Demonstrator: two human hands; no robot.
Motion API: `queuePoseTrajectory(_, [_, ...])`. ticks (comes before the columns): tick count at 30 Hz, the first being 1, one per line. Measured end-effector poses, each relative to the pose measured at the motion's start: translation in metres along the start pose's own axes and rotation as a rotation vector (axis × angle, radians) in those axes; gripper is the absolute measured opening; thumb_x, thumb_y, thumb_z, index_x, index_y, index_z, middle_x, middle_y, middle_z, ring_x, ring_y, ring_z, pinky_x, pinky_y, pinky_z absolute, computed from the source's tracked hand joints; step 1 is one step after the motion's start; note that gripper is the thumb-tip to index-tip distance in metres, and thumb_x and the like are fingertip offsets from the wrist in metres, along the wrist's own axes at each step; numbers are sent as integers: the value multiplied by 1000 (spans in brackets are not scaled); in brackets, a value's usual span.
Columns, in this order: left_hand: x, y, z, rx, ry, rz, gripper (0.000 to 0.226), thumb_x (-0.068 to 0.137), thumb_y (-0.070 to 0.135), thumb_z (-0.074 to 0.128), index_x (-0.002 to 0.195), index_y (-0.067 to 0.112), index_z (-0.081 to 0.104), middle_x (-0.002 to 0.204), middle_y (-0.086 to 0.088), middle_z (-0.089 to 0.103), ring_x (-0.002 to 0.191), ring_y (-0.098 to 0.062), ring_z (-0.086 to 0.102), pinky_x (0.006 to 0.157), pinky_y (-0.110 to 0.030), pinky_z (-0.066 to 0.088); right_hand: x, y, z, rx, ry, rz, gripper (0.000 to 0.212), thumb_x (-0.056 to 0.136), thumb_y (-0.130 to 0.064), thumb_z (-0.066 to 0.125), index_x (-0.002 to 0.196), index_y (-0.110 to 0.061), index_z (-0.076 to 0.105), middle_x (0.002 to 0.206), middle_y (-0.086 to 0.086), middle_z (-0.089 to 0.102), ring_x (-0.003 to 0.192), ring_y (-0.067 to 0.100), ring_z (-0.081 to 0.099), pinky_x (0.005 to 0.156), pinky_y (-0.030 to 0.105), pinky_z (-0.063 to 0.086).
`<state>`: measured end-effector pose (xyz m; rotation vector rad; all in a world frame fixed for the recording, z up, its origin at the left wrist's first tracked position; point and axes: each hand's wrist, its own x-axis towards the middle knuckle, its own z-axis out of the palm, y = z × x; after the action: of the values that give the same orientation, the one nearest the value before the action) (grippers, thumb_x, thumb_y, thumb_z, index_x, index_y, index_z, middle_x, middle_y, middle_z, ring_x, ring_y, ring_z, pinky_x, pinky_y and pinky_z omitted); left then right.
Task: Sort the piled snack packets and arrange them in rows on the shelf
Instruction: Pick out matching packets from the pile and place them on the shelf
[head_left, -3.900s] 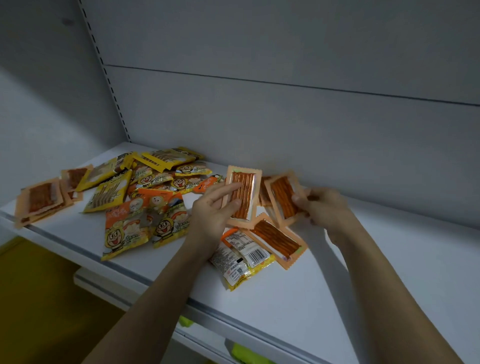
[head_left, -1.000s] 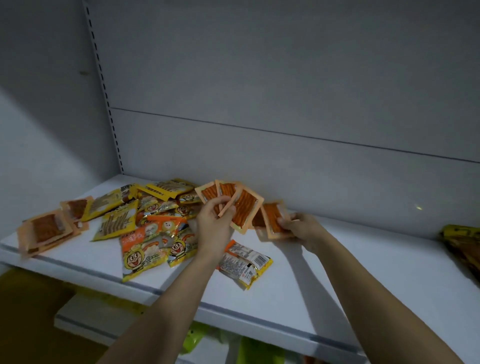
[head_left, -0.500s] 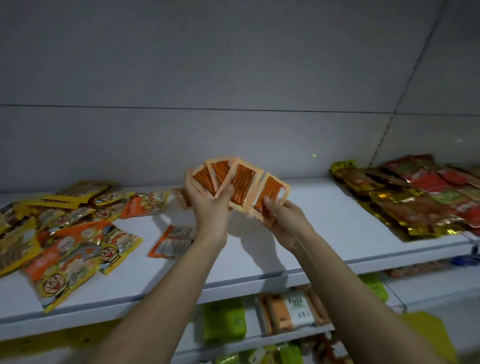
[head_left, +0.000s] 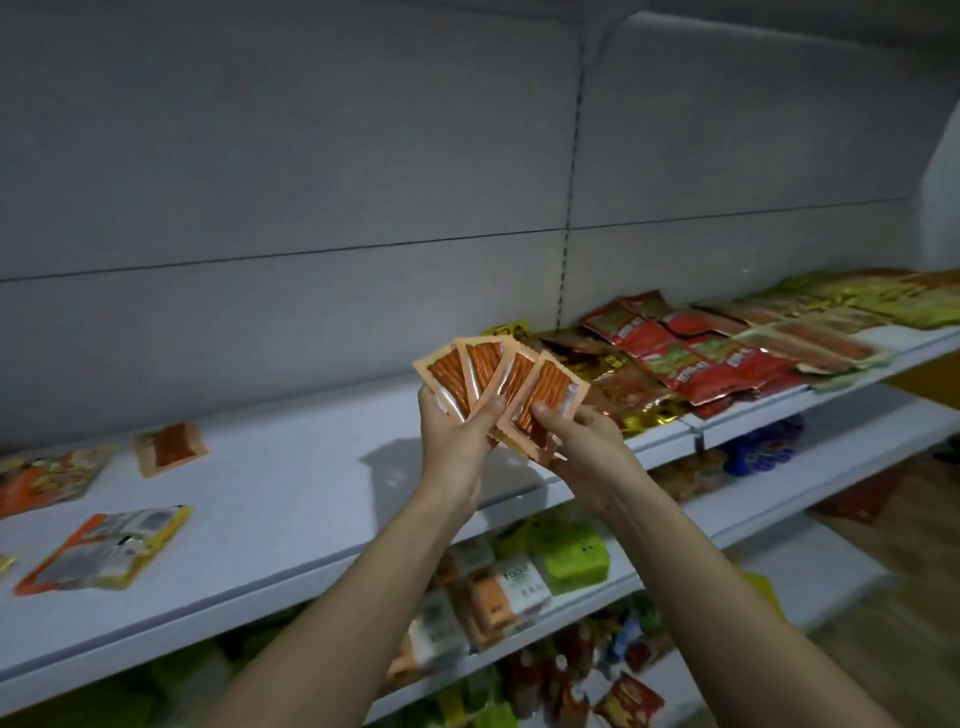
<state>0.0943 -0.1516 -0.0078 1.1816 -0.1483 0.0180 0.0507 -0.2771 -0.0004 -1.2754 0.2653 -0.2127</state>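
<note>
Seen from above and behind two bare forearms reaching over a white shelf (head_left: 311, 499). Held up in mid-air above the shelf's front half: a fan of four orange snack packets (head_left: 501, 382), each pale peach at the border with a clear window showing reddish-orange strips. Left hand (head_left: 454, 441) grasping the left side of the fan, thumb pressed across the front of the packets, fingers curled behind. Right hand (head_left: 584, 449) grasping the rightmost packet from below, thumb on its front face, fingers underneath. Both grips clenched on the fan, the two hands close together, nearly touching.

Lying flat on the shelf to the left, well apart from the hands: a single matching orange packet (head_left: 170, 447) near the back wall. Nearer the front edge, a yellow-edged packet (head_left: 106, 548) lying back-side up, silver with printed labels. At the far left edge, an orange cartoon-printed packet (head_left: 44, 480), partly cut off and blurred.

To the right, on the same level beyond a shelf divider: overlapping rows of red packets (head_left: 696, 353), brown-and-gold packets (head_left: 623, 387) just behind the raised fan, and blurred green-yellow packets (head_left: 872, 304) further along.

Below, lower shelves with green boxes (head_left: 569, 556) and assorted packaged goods, soft and blurred.
</note>
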Motion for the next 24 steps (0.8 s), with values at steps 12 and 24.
queuePoseTrajectory(12, [-48, -73, 271, 124, -349, -160, 29, 105, 16, 47, 132, 22, 55, 121, 0, 71, 109, -20, 70, 91, -49, 58, -20, -113, -285, -243, 182, -137, 13, 96, -12, 63, 105, -14, 71, 99, 3, 77, 90, 16, 74, 74, 33, 60])
queuePoseTrajectory(24, [-45, -188, 491, 249, -620, -188, 27, 110, 27, 34, 124, 27, 58, 108, -6, 75, 88, -27, 75, 73, -49, 62, 28, -148, -508, -402, 333, -233, 18, 97, -9, 60, 114, -10, 62, 101, 6, 73, 82, 8, 73, 62, 18, 54])
